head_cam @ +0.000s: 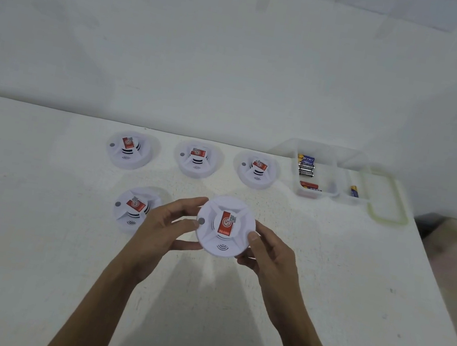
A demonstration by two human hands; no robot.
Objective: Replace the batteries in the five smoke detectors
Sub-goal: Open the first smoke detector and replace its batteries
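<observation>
On the white tabletop (32, 231), a round white plastic smoke detector with a red label (224, 227) is held up between the left hand (164, 231) and right hand (268, 257), which grip opposite rims, probably to twist it open. A matching detector (133, 208) lies just left of it and a row of three detectors (198, 159) lies beyond. The AA batteries (306, 167) wait in a clear plastic tray (316, 194) beyond it to the right.

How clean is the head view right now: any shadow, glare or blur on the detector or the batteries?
Head view: even light, no glare. A shadow lies on the table nearer the camera than the held smoke detector, not on it. The detector's face is fairly sharp; the batteries and the clear tray look soft and ghosted.
</observation>
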